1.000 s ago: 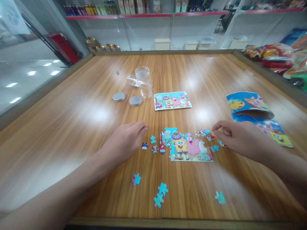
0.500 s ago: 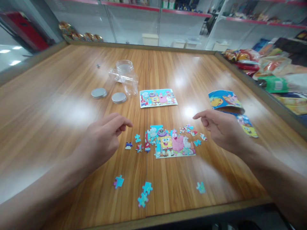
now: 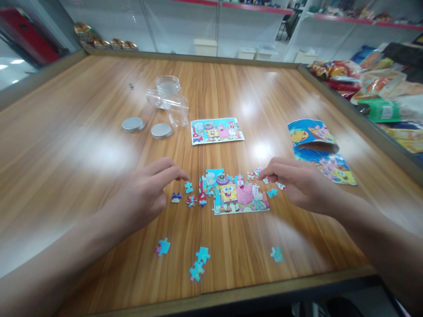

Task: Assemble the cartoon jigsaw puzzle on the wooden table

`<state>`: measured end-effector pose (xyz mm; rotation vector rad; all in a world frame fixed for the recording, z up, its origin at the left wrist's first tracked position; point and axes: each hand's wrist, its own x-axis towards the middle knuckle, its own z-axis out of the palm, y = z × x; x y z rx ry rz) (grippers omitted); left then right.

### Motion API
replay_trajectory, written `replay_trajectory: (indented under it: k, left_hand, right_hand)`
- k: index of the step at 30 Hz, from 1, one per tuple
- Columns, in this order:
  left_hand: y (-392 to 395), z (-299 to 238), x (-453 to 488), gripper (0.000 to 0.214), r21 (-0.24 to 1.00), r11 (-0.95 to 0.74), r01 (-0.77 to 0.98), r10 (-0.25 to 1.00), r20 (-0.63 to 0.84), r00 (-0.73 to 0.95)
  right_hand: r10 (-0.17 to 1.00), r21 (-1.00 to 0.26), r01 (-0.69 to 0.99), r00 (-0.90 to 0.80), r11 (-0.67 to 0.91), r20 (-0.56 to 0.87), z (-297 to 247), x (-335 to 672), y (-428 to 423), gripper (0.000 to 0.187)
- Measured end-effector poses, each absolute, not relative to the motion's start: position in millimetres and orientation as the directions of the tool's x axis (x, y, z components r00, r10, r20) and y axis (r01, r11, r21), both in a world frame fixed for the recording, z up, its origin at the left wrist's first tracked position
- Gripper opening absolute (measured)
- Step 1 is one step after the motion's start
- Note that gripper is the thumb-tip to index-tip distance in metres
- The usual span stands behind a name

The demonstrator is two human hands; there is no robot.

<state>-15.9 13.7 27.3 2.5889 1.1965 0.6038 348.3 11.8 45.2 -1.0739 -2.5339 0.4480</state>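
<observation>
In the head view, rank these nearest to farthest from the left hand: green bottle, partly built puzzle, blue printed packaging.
From the left hand:
1. Partly built puzzle, just to its right.
2. Blue printed packaging, right side of the table.
3. Green bottle, past the table's right edge.

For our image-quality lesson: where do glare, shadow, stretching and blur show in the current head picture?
Head view: whitish glare patches on the glossy brown wood-grain tabletop, one just beyond the bare right hand; head view: shadow on the tabletop beside the right forearm; head view: bare left forearm looks stretched toward the corner, perhaps lens distortion; head view: red-edged white wall shelves look soft.
</observation>
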Motion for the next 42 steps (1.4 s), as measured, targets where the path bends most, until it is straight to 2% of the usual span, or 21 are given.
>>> replay_trajectory:
  k: [11, 30, 38, 42]
  left_hand:
    - [13.4, 27.6, -13.4, 0.048, 0.382, -0.673, 0.633, 0.739, 0.306, 0.601]
    - [13.4, 26.9, -12.1, 0.046, 0.382, -0.677, 0.629, 0.735, 0.315, 0.6]
    - [13.6, 26.0, -13.5, 0.046, 0.381, -0.673, 0.635, 0.739, 0.307, 0.599]
    - [13.9, 26.2, -13.5, 0.046, 0.385, -0.67, 0.635, 0.741, 0.299, 0.601]
  right_hand:
    - [0.717, -0.363, 0.619, -0.615, 0.697, 0.329, 47.3, 345.3, 12.2, 0.024]
    - [0.78, -0.394, 0.674, -0.56, 0.625, 0.28, 48.8, 345.6, 9.6, 0.024]
    - [0.883, -0.385, 0.804, -0.342, 0.452, 0.322, 47.9, 351.5, 14.1, 0.031]
    - [0.903, -0.395, 0.826, -0.287, 0.403, 0.321, 45.9, 353.9, 15.5, 0.032]
